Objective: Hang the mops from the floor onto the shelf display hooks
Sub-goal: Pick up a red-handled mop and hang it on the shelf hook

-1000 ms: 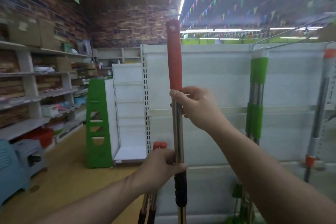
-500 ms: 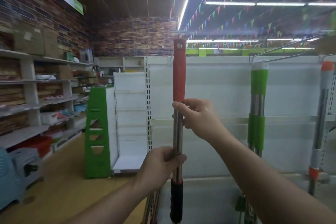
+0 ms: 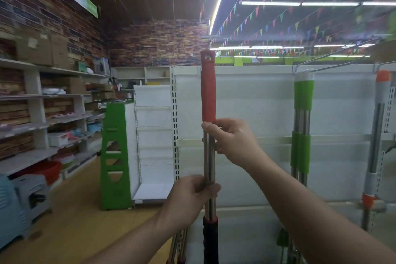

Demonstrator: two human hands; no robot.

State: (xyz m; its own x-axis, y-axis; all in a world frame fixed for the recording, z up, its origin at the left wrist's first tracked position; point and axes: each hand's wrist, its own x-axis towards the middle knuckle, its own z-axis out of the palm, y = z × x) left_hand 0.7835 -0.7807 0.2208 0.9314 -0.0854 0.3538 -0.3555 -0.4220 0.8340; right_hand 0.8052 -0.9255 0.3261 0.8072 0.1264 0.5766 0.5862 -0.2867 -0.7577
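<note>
I hold a mop upright in front of me; its metal pole (image 3: 209, 161) has a red grip (image 3: 208, 90) on top with a hanging hole at the tip, and a black sleeve lower down. My right hand (image 3: 232, 141) grips the pole just under the red grip. My left hand (image 3: 191, 198) grips it lower, above the black sleeve. The tip reaches above the top edge of the white shelf back panel (image 3: 252, 100). Green-handled mops (image 3: 302, 113) hang from a wire hook (image 3: 334, 63) to the right. The mop head is out of view.
An orange-and-grey mop (image 3: 379, 126) hangs at the far right. More mop poles (image 3: 179, 246) lean low by the shelf upright. A green-and-white shelf end (image 3: 116, 152) stands to the left, with stocked wall shelves (image 3: 42, 120) and stacked plastic stools (image 3: 23, 199) beyond the wooden aisle floor.
The mop has risen between my hands, so the black sleeve sits higher in view. My view has tilted up and the red tip now sits nearer the top of the shelf panel.
</note>
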